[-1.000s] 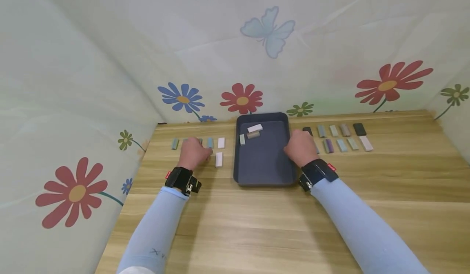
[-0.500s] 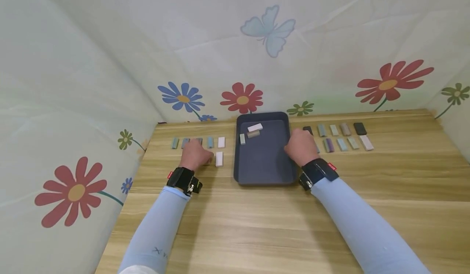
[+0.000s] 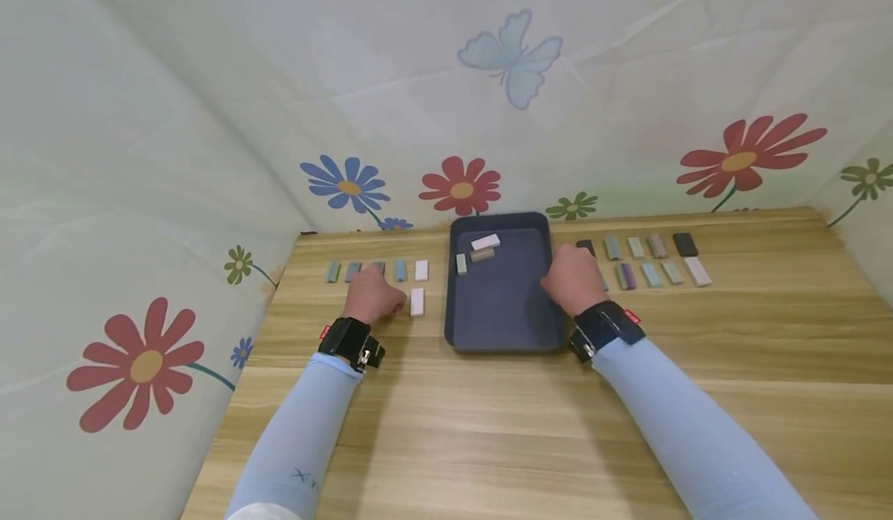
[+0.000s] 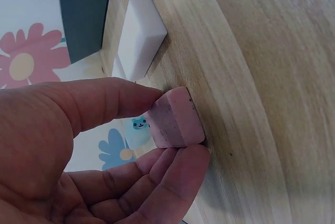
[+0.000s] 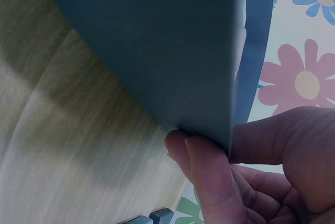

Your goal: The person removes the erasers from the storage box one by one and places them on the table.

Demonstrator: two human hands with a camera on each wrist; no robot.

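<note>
My left hand [image 3: 373, 295] pinches a pink and greyish-purple eraser [image 4: 175, 119] between thumb and fingers, close over the wooden table. In the head view that hand hides the eraser. A white eraser [image 3: 417, 303] lies just right of the thumb, and another white eraser [image 3: 422, 270] ends the row behind it. With thumb and fingertips my right hand [image 3: 574, 280] grips the right side wall of a dark blue-grey tray [image 3: 502, 315]. Inside the tray, near its back left, lie a white eraser [image 3: 485, 242], a brownish eraser [image 3: 482, 255] and a pale green eraser [image 3: 461, 264].
Several blue and green erasers [image 3: 400, 270] line up behind my left hand. Right of the tray, two rows hold several more, including a black eraser [image 3: 685, 244], a purple-sided eraser [image 3: 625, 277] and a pale pink eraser [image 3: 697, 271]. A flower-printed curtain [image 3: 614, 140] stands behind the table.
My left hand has shifted slightly right and toward me, uncovering more of the erasers behind it, then stayed nearly still. My right hand and the tray have kept their place.
</note>
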